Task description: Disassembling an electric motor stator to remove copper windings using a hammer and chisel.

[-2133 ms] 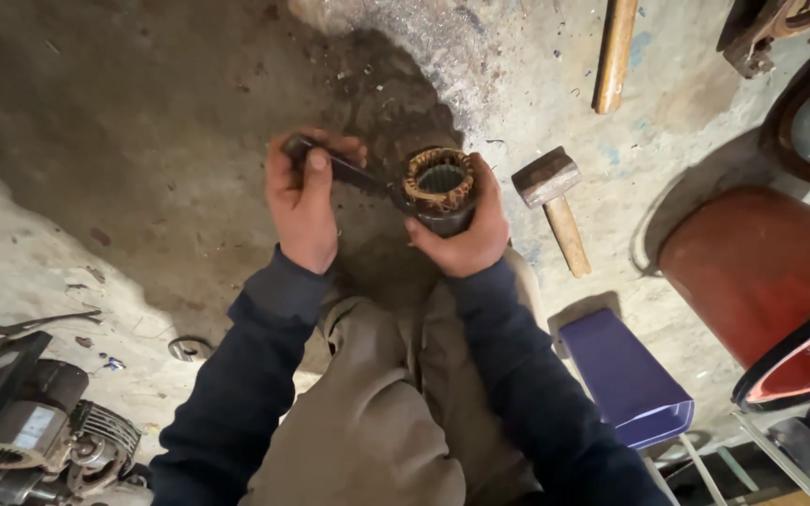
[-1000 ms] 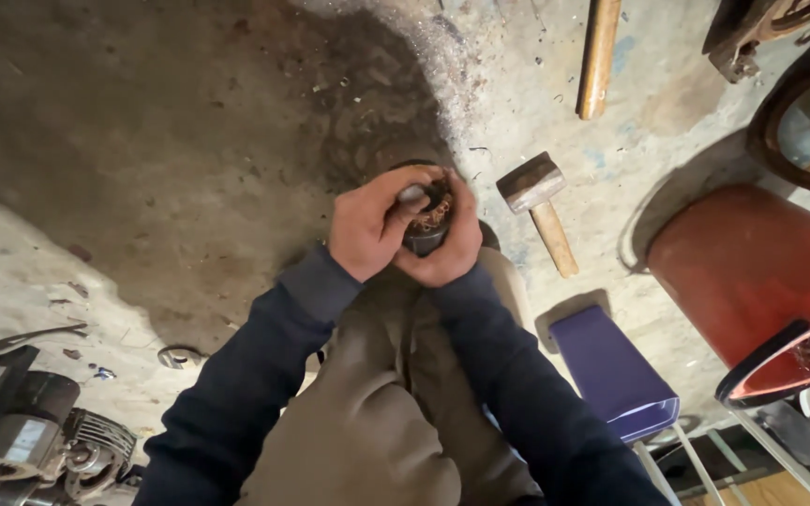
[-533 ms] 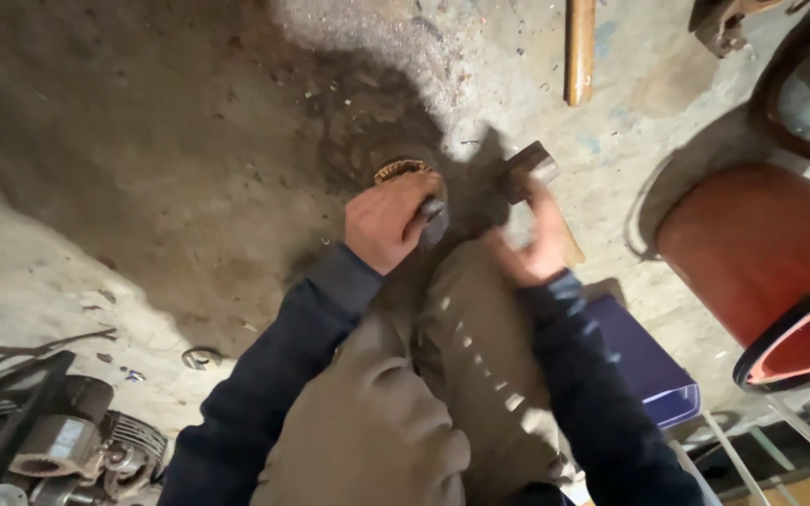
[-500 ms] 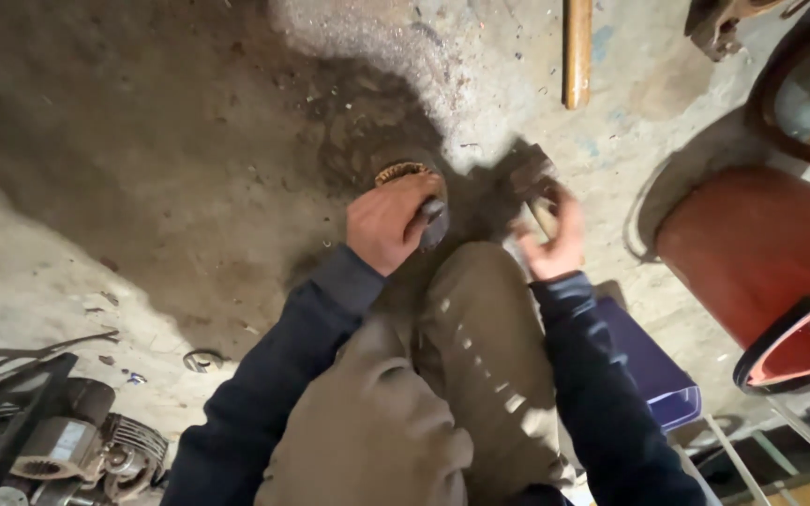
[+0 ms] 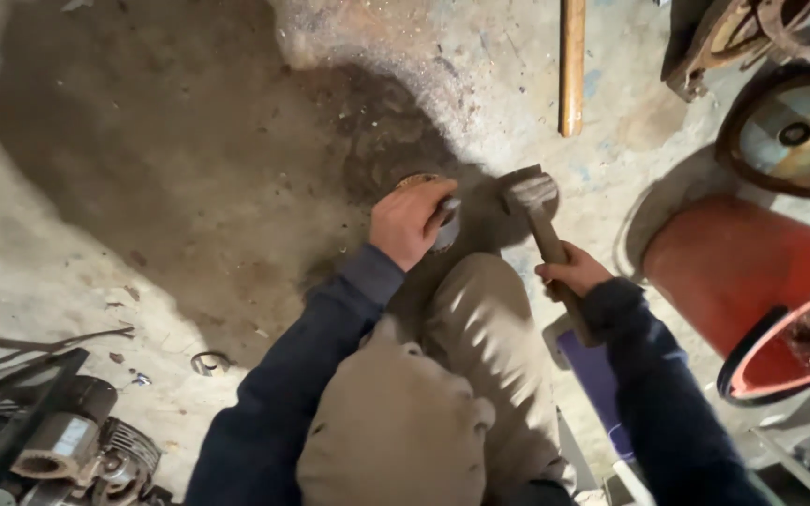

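Rusty stator apparently under gripping left hand, right hand clutching hammer beside

The left hand presses a copper-wound stator against the concrete floor, a metal punch in its grip. Just right of the stator, the right hand grips a wooden-handled hammer. Further right stands a red bucket.
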